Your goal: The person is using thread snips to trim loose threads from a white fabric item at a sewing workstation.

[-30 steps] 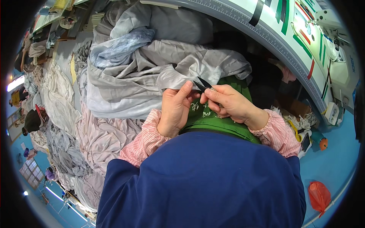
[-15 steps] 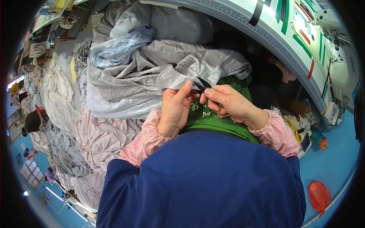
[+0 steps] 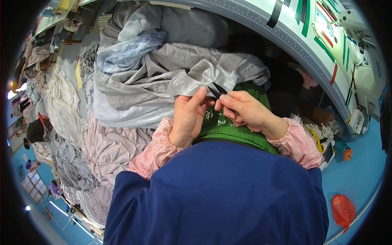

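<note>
My left hand [image 3: 187, 115] pinches the edge of a silvery grey fabric [image 3: 183, 83], thumb on top. In my right hand [image 3: 248, 111] is a small pair of thread snips [image 3: 217, 88], its dark pointed blades slanting up and left over the cloth edge, close to my left thumb. The blades look slightly parted. Whether a thread lies between them is too small to tell. The grey fabric spreads in loose folds in front of me, on top of paler cloth, and part of it lies against my green apron [image 3: 216, 128].
A white table [image 3: 298, 38] with a ruler-marked curved edge rises at the far right, with a sewing machine [image 3: 361, 77] beyond it. Heaps of pale pink cloth [image 3: 110, 143] and grey cloth [image 3: 69, 163] fill the left. A red plastic bag [image 3: 342, 210] lies on the blue floor.
The blades of the snips have spread slightly apart. Both hands and the grey fabric stay almost where they were.
</note>
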The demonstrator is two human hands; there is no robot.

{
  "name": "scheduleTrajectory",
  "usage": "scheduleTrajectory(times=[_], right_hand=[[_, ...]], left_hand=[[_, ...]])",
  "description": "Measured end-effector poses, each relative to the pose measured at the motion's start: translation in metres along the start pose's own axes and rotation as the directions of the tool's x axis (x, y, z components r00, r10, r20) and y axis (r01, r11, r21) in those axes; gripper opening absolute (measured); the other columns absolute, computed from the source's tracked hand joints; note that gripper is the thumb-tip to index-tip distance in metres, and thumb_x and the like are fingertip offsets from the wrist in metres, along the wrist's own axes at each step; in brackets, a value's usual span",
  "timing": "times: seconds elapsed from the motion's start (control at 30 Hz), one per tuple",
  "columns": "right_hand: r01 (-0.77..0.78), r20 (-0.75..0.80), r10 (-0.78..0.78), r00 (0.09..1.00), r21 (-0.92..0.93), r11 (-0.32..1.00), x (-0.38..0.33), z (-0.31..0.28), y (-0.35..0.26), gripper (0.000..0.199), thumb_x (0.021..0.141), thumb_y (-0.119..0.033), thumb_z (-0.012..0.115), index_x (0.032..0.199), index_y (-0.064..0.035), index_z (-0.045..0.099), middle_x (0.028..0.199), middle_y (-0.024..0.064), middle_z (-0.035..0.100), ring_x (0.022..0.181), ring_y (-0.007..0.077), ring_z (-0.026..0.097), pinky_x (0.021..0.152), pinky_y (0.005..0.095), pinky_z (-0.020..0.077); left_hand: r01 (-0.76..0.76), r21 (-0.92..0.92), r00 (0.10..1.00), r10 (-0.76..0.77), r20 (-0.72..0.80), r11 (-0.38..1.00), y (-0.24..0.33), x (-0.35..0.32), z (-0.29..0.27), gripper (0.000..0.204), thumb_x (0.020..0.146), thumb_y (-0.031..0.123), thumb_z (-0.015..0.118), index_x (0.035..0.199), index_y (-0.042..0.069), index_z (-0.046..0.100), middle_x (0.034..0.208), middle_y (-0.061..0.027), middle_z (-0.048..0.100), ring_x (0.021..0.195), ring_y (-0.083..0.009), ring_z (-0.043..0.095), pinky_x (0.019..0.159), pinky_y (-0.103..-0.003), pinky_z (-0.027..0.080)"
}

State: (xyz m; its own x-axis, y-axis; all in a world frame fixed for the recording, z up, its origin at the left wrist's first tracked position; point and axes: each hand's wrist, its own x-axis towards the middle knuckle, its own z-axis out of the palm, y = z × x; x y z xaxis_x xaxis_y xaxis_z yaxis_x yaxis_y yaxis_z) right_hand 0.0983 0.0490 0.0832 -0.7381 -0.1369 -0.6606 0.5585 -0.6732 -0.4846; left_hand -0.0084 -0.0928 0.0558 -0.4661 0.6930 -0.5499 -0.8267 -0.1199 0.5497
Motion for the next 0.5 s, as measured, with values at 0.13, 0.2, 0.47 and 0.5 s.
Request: scheduleTrajectory(times=[0.13, 0.2, 0.47, 0.5], right_hand=[[0.067, -0.025, -0.067, 0.997, -0.029, 0.997, -0.0006, 0.0013, 0.0015, 0.027, 0.095, -0.027, 0.043, 0.087, -0.0029, 0.055, 0.057, -0.0045, 0.040, 0.042, 0.0017, 0.028, 0.037, 0.0176, 0.0204], [0.106, -0.032, -0.108, 0.994, -0.041, 0.993, -0.0004, 0.0015, 0.0013, 0.027, 0.095, -0.027, 0.044, 0.087, -0.0030, 0.055, 0.057, -0.0045, 0.040, 0.042, 0.0018, 0.028, 0.037, 0.0177, 0.0205], [0.038, -0.004, -0.039, 0.999, -0.055, 0.998, 0.0008, 0.0002, 0.0019, 0.028, 0.094, -0.027, 0.044, 0.086, -0.0031, 0.055, 0.056, -0.0044, 0.040, 0.043, 0.0020, 0.029, 0.038, 0.0174, 0.0213], [0.039, -0.004, -0.039, 0.999, -0.054, 0.998, 0.0011, 0.0000, 0.0025, 0.028, 0.094, -0.027, 0.044, 0.086, -0.0031, 0.055, 0.056, -0.0044, 0.040, 0.043, 0.0020, 0.029, 0.038, 0.0174, 0.0213]], left_hand=[[0.010, -0.010, 1.000, -0.010, -0.001, 1.000, 0.0002, 0.0006, 0.0004, 0.012, 0.088, 0.013, 0.054, 0.098, 0.006, 0.058, 0.095, -0.0061, 0.063, 0.085, -0.0186, 0.060, 0.071, -0.030, 0.046], [0.002, -0.004, 1.000, -0.003, -0.008, 1.000, -0.0007, 0.0009, 0.0014, 0.012, 0.088, 0.013, 0.054, 0.097, 0.005, 0.058, 0.095, -0.0062, 0.063, 0.085, -0.0188, 0.060, 0.071, -0.031, 0.046], [-0.008, 0.012, 1.000, 0.008, 0.003, 1.000, -0.0004, 0.0001, 0.0026, 0.011, 0.088, 0.013, 0.054, 0.095, 0.005, 0.057, 0.093, -0.0064, 0.062, 0.082, -0.0192, 0.059, 0.070, -0.031, 0.045], [-0.011, 0.012, 1.000, 0.011, 0.000, 1.000, -0.0004, -0.0002, 0.0028, 0.011, 0.088, 0.013, 0.054, 0.095, 0.005, 0.057, 0.093, -0.0063, 0.062, 0.082, -0.0192, 0.059, 0.070, -0.031, 0.045]])
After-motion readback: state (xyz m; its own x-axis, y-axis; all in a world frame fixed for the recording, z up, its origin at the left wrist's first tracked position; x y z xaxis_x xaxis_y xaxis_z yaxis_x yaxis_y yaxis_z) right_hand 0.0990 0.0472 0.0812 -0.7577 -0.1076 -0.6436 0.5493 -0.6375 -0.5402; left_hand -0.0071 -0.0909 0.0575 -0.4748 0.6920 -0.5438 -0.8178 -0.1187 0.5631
